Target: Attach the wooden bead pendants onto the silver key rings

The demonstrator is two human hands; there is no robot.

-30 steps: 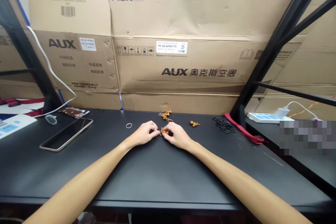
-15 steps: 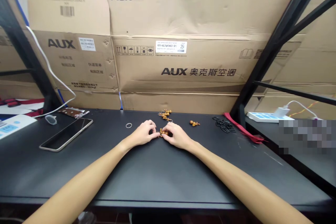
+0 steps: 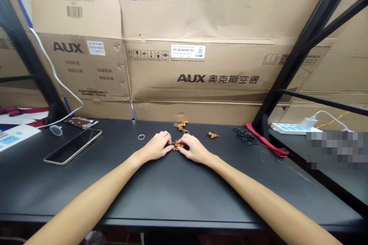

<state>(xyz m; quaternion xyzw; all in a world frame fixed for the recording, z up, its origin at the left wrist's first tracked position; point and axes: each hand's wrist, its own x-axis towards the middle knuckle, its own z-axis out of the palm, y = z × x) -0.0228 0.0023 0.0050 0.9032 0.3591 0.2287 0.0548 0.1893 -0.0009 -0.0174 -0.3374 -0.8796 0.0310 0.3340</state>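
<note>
while our forearms reach out over the black table (image 3: 184, 195), cardboard sheets (image 3: 201, 19) printed with aux stand upright along its far edge, and a black rack post (image 3: 290, 57) crosses in front of them at the right. a white cable (image 3: 57, 84) runs down the cardboard at the left to the table. on the table's left side lies a phone (image 3: 73, 147), dark glass up, angled toward us. off the table's right end, a power strip (image 3: 290, 128) sits on a separate surface with a white charger (image 3: 307, 123) in it. a red strap (image 3: 266, 141) trails across the table's right corner, and a pile of black rings (image 3: 245, 136) lies just beside it. nearer the middle, a bead cluster (image 3: 181, 125) sits close to the far edge, a lone bead piece (image 3: 213, 135) lies to its right, and a small metal ring (image 3: 141, 137) lies to the left, near our left hand (image 3: 153, 148). that hand and our right hand (image 3: 195, 149) rest low at the table's centre, almost meeting, with a short string of beads (image 3: 178, 146) between them. on both hands the fingers (image 3: 168, 141) curl inward, pressed together rather than spread, and the tips pinch the beads from either side.
</note>
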